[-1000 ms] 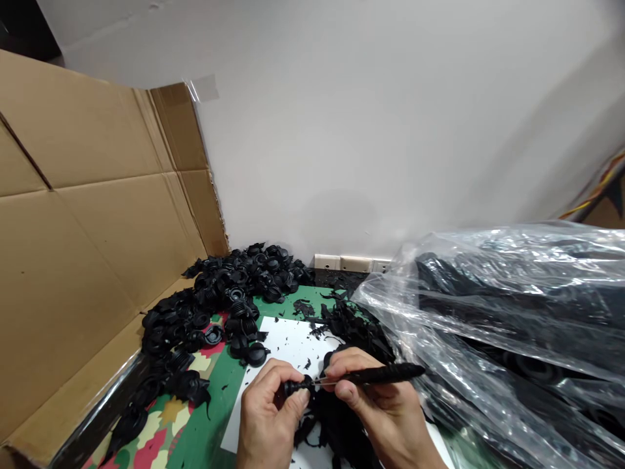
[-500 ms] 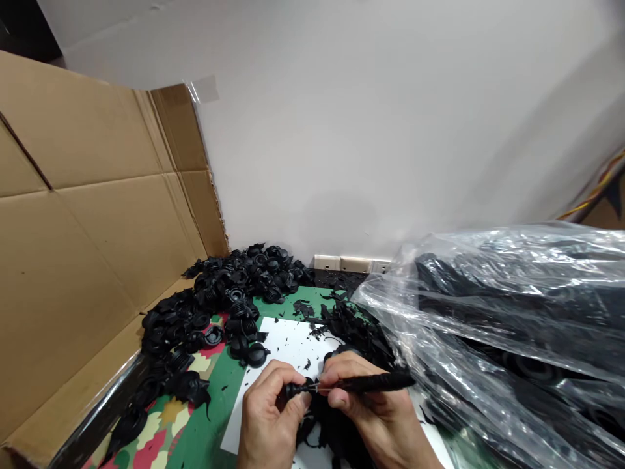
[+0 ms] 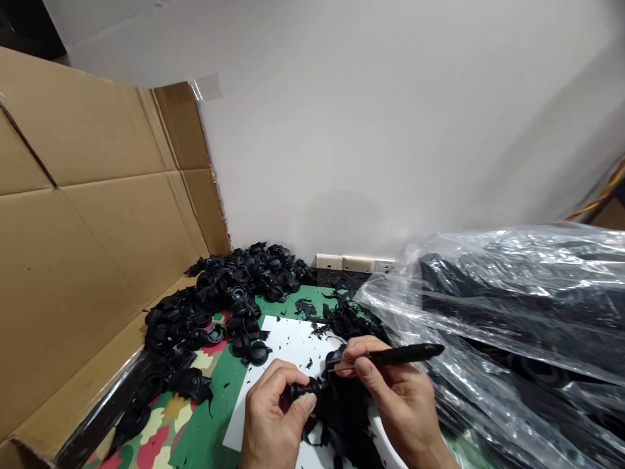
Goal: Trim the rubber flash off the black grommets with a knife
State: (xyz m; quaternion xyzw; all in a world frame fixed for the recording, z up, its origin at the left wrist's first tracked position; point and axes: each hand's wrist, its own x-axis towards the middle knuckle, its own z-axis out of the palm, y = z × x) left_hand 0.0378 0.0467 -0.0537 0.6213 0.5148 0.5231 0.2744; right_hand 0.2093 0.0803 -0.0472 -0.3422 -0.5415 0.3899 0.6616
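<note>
My left hand (image 3: 276,413) is closed on a small black ribbed rubber part (image 3: 303,389), pinched between thumb and fingers above a white sheet (image 3: 288,332). In my right hand (image 3: 395,391) is a slim black-handled tool (image 3: 405,354). Its thin metal end, which looks two-pronged, points left and is apart from the part. Black rubber scraps (image 3: 349,417) lie under and between my hands. A large heap of similar black rubber parts (image 3: 239,293) is to the left of the sheet and behind it.
A cardboard wall (image 3: 97,228) stands at the left. To the right, a clear plastic bag (image 3: 512,312) bulges with black parts. More black scraps (image 3: 351,316) are strewn over the green mat (image 3: 288,299). Wall sockets (image 3: 359,264) sit low on the wall behind.
My right hand has moved right and slightly up, drawing the tool's tip off the rubber part. My left hand keeps hold of the part in almost the same place.
</note>
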